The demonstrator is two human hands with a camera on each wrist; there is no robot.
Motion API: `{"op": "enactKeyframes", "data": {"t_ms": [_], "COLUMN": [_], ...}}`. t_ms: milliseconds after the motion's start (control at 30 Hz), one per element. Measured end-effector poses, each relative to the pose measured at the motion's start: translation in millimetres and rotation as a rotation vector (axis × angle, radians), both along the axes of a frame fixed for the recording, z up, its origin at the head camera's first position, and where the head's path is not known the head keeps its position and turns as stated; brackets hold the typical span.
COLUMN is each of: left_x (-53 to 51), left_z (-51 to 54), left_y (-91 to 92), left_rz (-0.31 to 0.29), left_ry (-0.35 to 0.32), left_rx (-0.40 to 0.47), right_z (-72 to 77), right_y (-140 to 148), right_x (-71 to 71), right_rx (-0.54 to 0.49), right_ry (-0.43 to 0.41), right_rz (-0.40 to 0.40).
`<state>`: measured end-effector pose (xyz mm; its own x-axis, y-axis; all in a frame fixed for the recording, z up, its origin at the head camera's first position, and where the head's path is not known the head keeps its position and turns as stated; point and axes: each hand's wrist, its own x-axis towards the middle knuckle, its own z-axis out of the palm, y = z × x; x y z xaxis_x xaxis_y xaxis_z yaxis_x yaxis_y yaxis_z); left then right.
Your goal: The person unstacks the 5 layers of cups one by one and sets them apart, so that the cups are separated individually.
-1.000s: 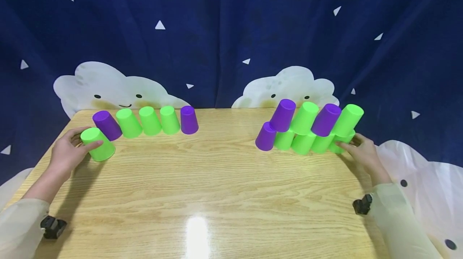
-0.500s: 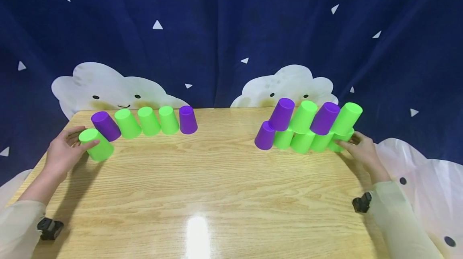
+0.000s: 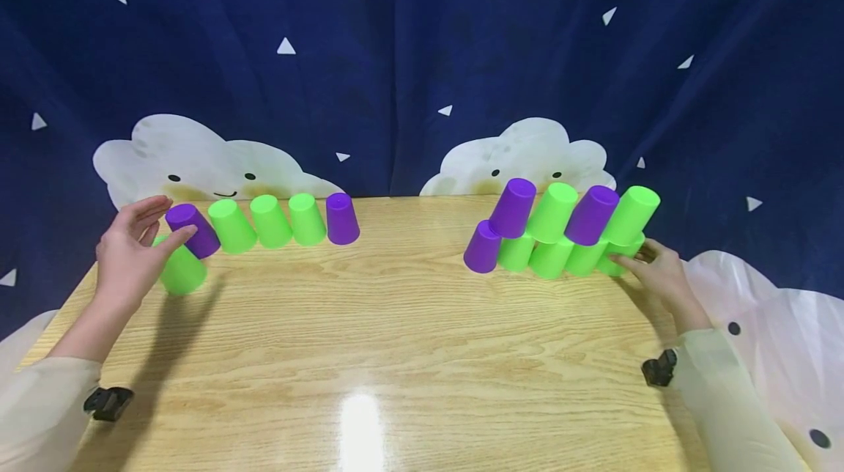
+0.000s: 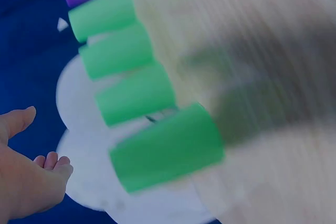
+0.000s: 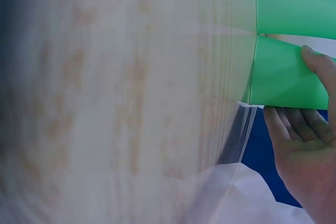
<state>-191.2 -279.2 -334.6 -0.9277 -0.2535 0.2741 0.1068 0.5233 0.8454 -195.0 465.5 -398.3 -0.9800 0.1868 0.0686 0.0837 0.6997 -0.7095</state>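
Note:
My left hand (image 3: 135,256) hovers over a green cup (image 3: 182,272) at the left end of the table, thumb and fingers spread apart. In the left wrist view a gap lies between that hand (image 4: 37,177) and the same green cup (image 4: 168,148). Just behind it, an upside-down purple cup (image 3: 201,237) shows past the thumb. On the far right, my right hand (image 3: 659,278) grips the end green cup (image 3: 616,261) of a bottom row. Its thumb lies on the cup's near side, in the right wrist view, with the fingers (image 5: 294,124) along the other side.
Several cups continue the left row, ending in a purple cup (image 3: 343,219). The right stack has two tiers: a purple cup (image 3: 483,248) and green cups below, then purple and green cups (image 3: 554,214) above. A dark blue curtain (image 3: 395,54) hangs behind the wooden table (image 3: 409,333).
My left hand has let go of the green cup and risen up and away from it, leaving it standing on the table. The right hand keeps its grip in place.

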Motion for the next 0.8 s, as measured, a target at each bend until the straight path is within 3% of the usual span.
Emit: {"op": "enactKeyframes", "data": {"t_ms": [133,367,567,800], "left_x": [-5.7,-20.3,-32.3,-47.4], "left_z": [8.0,12.8,13.6,13.3], "left_y": [28.4,86.9,135.5,191.3], "left_rz": [-0.08,-0.26,-0.406,-0.5], "left_ry": [0.044,0.16,0.14,0.146], "left_rx": [0.003,0.086,0.156,0.208], "right_z": [0.6,-0.1,-0.6,-1.8], "right_y": [0.9,-0.3,-0.9,0.3], "right_x": [-1.3,-0.1,0.7,0.0], "right_rx": [0.004,0.003,0.021,0.025], "right_ry": [0.008,0.005,0.0,0.018], "right_rz": [0.003,0.009,0.003,0.001]}}
